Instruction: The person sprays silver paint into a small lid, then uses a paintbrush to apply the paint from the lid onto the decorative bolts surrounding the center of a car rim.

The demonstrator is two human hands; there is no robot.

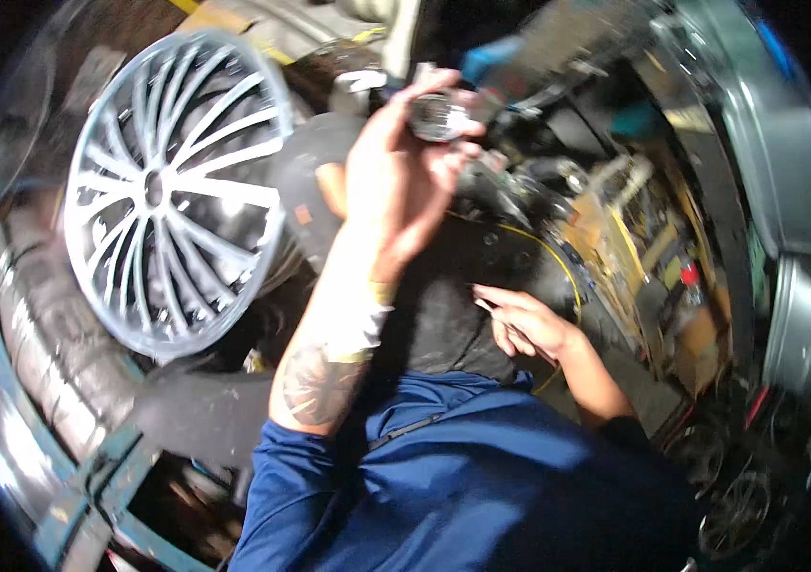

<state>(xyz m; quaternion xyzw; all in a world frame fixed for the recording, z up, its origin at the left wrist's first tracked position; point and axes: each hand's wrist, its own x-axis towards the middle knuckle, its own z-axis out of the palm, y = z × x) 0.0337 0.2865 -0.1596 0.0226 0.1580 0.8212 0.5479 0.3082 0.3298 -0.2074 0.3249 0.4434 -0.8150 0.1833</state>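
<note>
My left hand (pixel 405 167) is raised above my lap, its fingers closed around a small, round, shiny silver piece (pixel 439 116). Blur hides that piece's finer detail. Lower and to the right, my right hand (pixel 529 324) is held near my dark trousers. Its fingers pinch a thin, slender tool (pixel 484 304), mostly hidden by the hand, so its kind is unclear. A silver multi-spoke wheel rim (pixel 169 176) stands tilted to the left of my left hand, apart from both hands.
A long silver-wrapped roll (pixel 33 324) lies at the far left, beside a blue-green metal frame (pixel 119 477). On the right are cardboard pieces (pixel 605 238) amid cluttered small parts, and a red-capped bottle (pixel 691 281). A yellow cord (pixel 572 276) curves past my right hand.
</note>
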